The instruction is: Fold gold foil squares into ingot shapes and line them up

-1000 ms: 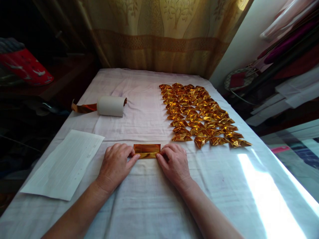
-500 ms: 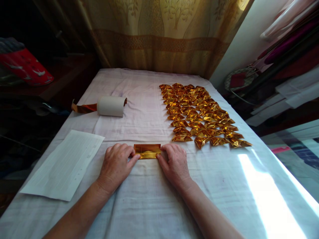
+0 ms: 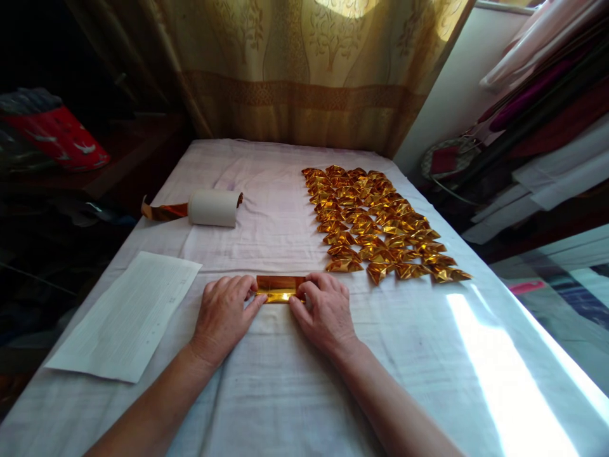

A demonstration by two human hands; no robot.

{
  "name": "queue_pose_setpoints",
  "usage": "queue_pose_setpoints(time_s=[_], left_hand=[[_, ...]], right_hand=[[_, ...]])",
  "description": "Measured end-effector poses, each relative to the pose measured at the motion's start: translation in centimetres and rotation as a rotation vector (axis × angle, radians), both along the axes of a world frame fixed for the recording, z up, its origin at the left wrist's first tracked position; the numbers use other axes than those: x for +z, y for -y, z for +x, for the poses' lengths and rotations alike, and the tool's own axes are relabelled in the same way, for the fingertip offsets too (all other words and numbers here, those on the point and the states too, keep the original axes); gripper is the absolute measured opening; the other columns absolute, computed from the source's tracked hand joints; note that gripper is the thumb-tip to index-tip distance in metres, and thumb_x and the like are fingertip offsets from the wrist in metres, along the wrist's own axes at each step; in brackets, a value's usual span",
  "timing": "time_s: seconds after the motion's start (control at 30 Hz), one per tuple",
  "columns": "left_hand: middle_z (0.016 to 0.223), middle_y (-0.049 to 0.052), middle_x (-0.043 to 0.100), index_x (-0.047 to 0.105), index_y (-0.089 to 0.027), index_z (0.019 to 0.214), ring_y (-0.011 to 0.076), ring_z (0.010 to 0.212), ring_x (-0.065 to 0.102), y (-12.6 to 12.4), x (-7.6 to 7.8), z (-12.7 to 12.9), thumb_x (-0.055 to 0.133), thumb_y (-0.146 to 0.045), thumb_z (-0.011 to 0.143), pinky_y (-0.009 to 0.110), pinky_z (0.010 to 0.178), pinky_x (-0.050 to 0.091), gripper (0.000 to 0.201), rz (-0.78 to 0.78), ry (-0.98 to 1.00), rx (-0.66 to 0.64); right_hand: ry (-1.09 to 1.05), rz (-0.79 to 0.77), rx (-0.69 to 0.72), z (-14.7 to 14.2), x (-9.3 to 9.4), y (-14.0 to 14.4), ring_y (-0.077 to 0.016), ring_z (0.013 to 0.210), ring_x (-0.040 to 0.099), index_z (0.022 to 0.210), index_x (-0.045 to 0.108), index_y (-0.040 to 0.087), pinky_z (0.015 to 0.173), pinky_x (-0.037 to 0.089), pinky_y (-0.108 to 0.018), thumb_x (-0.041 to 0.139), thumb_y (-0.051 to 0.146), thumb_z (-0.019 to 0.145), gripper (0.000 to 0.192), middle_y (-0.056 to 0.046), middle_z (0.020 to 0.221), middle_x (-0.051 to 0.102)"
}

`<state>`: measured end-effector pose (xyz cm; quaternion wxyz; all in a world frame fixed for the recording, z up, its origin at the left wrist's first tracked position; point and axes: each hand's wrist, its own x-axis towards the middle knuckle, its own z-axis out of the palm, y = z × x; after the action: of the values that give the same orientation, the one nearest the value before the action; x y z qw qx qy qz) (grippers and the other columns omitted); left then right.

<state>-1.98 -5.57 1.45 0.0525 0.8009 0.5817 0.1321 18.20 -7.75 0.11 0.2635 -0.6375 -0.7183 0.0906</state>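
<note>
A small strip of gold foil lies on the tabletop directly before the person, its long side running across, its near edge apparently folded into a brighter band. The left hand has its grip pinching the strip's left end between thumb and forefinger; the right hand pinches near the other end, thumb on the bright band. Holding it from both sides probably keeps the slippery foil straight and the fold level, while the cloth-covered surface backs it. Beyond the right hand, folded gold pieces stand close together in rows, likely set aside so that the working spot stays free. Farther off to the left, a white roll rests on its side with a coppery foil tail trailing from it, and nearer lies a printed sheet, well apart from the strip. A patterned curtain hangs behind.
</note>
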Motion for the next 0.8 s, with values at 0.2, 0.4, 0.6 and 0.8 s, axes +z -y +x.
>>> queue_pose_setpoints(time_s=[0.2, 0.4, 0.6, 0.8], left_hand=[[0.083, 0.004, 0.067, 0.063, -0.021, 0.082, 0.0244, 0.084, 0.058, 0.5, -0.2, 0.1, 0.057, -0.032, 0.093, 0.039, 0.08, 0.036, 0.016, 0.099, -0.032, -0.058], [0.091, 0.005, 0.068, 0.07, -0.024, 0.1, 0.0213, 0.087, 0.057, 1.6, 0.0, 1.1, 0.047, -0.025, 0.098, 0.037, 0.084, 0.04, 0.024, 0.212, 0.038, -0.309], [0.101, 0.006, 0.069, 0.067, -0.021, 0.115, 0.0221, 0.096, 0.058, 2.1, -0.7, 1.2, 0.052, -0.022, 0.096, 0.038, 0.089, 0.042, 0.025, 0.197, 0.022, -0.369], [0.112, 0.008, 0.069, 0.067, -0.021, 0.118, 0.0242, 0.101, 0.06, 2.5, -0.3, 1.3, 0.055, -0.025, 0.094, 0.041, 0.093, 0.04, 0.027, 0.181, -0.128, -0.384]], right_hand=[[0.036, -0.011, -0.073, -0.9, -0.1, -0.2, -0.0237, 0.097, 0.051, 0.076, 0.062, 0.023, 0.084, 0.031, -0.039, 0.076, 0.039, 0.08, 0.022, -0.005, 0.101, 0.063], [0.033, -0.005, -0.07, -0.8, -0.2, 0.0, -0.025, 0.1, 0.052, 0.078, 0.059, 0.022, 0.087, 0.032, -0.04, 0.074, 0.039, 0.082, 0.022, -0.006, 0.101, 0.063], [0.025, 0.002, -0.069, -0.9, -0.4, -0.1, -0.0252, 0.101, 0.052, 0.079, 0.059, 0.022, 0.087, 0.032, -0.04, 0.073, 0.037, 0.082, 0.021, -0.006, 0.101, 0.063], [0.021, 0.008, -0.045, -0.6, -0.6, 0.0, -0.0243, 0.103, 0.052, 0.084, 0.06, 0.023, 0.088, 0.034, -0.04, 0.067, 0.026, 0.085, 0.008, -0.005, 0.105, 0.063]])
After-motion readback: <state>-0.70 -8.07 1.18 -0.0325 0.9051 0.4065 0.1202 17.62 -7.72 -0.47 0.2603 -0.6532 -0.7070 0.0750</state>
